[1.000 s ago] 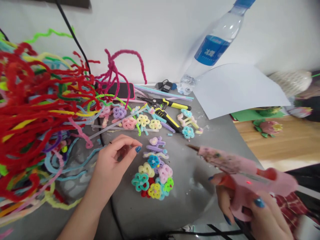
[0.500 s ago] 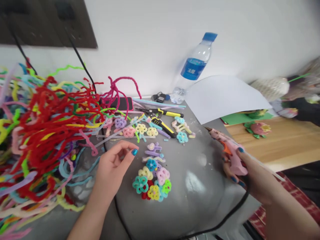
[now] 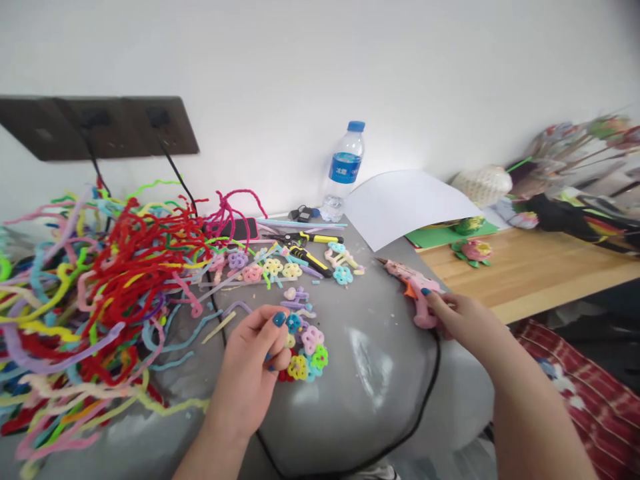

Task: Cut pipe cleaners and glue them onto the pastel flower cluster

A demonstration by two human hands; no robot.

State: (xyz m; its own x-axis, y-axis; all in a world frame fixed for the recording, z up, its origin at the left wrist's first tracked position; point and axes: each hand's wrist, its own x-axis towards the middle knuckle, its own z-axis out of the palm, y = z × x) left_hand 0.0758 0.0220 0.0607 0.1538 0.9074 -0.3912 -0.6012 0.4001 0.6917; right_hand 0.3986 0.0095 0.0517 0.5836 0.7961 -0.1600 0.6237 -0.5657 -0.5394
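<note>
My right hand (image 3: 457, 313) is around the rear of a pink hot glue gun (image 3: 415, 283), its thumb on top. The gun is low at the right part of the grey table, nozzle pointing left toward the back, its black cord curving forward. My left hand (image 3: 257, 363) is closed, thumb against curled fingers; anything inside is hidden. It covers the left side of a cluster of pipe-cleaner flowers (image 3: 314, 339) in blue, pink, green and yellow. Just behind the cluster lie small purple pipe-cleaner pieces (image 3: 296, 298); whether my left hand touches the cluster I cannot tell.
A tangled heap of pipe cleaners (image 3: 135, 260) fills the left. Behind are loose flowers (image 3: 273, 268), yellow-black pliers (image 3: 310, 259), a phone (image 3: 245, 229) and a water bottle (image 3: 345, 170). White paper (image 3: 410, 203) lies at back right, beside a wooden surface (image 3: 530, 277) with a craft flower (image 3: 474, 252).
My right hand has carried the glue gun from the near right back and down to the table. My left hand has curled tighter and now overlaps the flower cluster. The view has shifted upward.
</note>
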